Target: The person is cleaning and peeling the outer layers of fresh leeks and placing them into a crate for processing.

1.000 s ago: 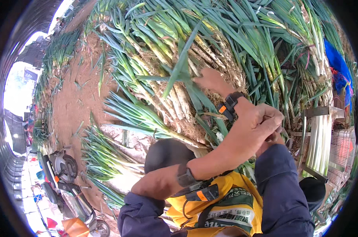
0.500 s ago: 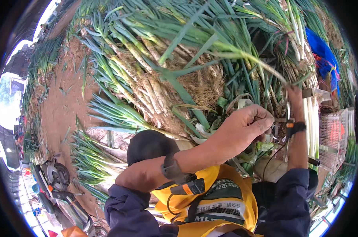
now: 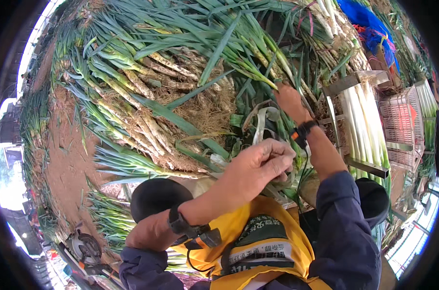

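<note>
My left hand (image 3: 271,162) is closed in a pinch over my lap, thumb against the curled fingers; whatever it may hold is hidden. Farther out and to the right, my right hand (image 3: 291,102) is closed round the lower end of a green onion (image 3: 259,75), whose leaves point away to the upper left. Its fingertips are partly hidden. Pale peeled leaf scraps (image 3: 262,123) lie between the two hands. A big heap of green onions (image 3: 147,125), roots and soil still on them, spreads just beyond my left hand.
At the right, a metal rack (image 3: 357,79) holds a bundle of clean white-stemmed green onions (image 3: 364,125). Beside it stands a pale plastic crate (image 3: 403,118). Blue plastic sheeting (image 3: 369,24) lies at the far right. Bare soil (image 3: 69,164) and a parked two-wheeler (image 3: 84,251) are at the left.
My right hand has moved left and forward with the green onion, toward the heap. My left hand stays pinched, and the whole view has shifted.
</note>
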